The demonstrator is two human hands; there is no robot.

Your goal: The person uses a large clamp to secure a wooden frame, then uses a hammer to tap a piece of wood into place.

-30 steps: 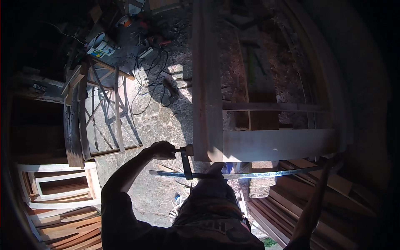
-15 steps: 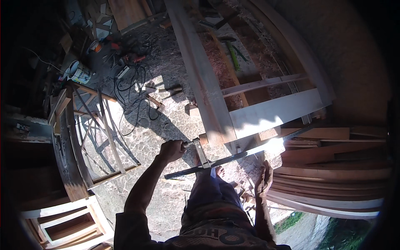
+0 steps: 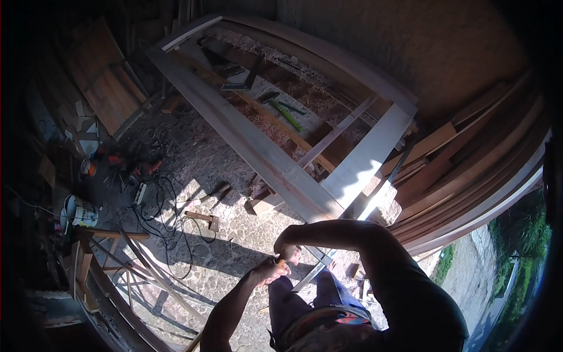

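Both my hands are together at the wooden handle [image 3: 282,263] of a long metal bar clamp [image 3: 309,277]. My left hand [image 3: 268,272] is closed round the handle from the lower left. From above, my right hand [image 3: 288,249] bends over and grips it too, its fingers partly hidden by the wrist and forearm. The clamp lies along the near end of a large wooden frame [image 3: 252,145], partly covered by my right arm. A pale, sunlit crosspiece [image 3: 370,151] forms that end of the frame.
Inside the frame lie a green-handled tool [image 3: 286,116] and wood shavings. Boards [image 3: 469,164] are stacked at the right. A wooden mallet [image 3: 203,219], black cables [image 3: 170,199] and a white bucket [image 3: 81,211] are on the floor at left, near a slatted wooden frame [image 3: 138,276].
My right hand has come from beside the stacked boards across to the clamp handle, joining my left hand. The view has turned, so the frame now lies slanting across it.
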